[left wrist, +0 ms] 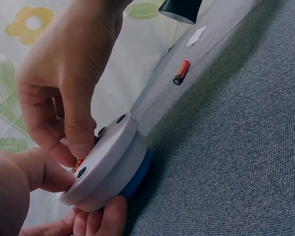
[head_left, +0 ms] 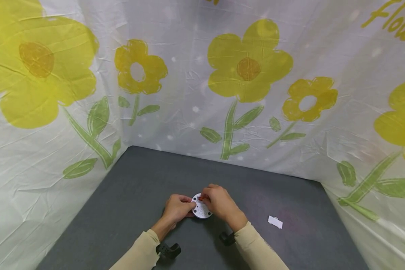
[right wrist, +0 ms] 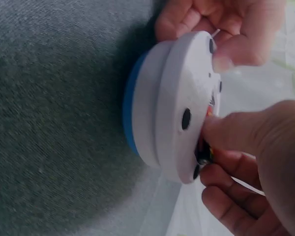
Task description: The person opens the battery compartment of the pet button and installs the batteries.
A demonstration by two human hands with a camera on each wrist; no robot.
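Note:
A round white device (head_left: pixel 201 210) lies face down on the dark tabletop, its underside dotted with black feet and small holes. Its blue lower rim shows in both wrist views. My left hand (head_left: pixel 178 207) grips the device's left edge, thumb on top and fingers beneath. My right hand (head_left: pixel 222 204) pinches a red and black battery (right wrist: pixel 204 151) against the slot in the underside; the fingers cover part of it. In the left wrist view, a second battery (left wrist: pixel 182 73) lies on the table beyond the device.
A small white battery cover (head_left: pixel 275 222) lies on the dark table (head_left: pixel 148 172) to the right of my right hand. A white curtain (head_left: pixel 185 123) printed with yellow flowers hangs around the table's edges. Each wrist wears a black camera mount (head_left: pixel 168 250).

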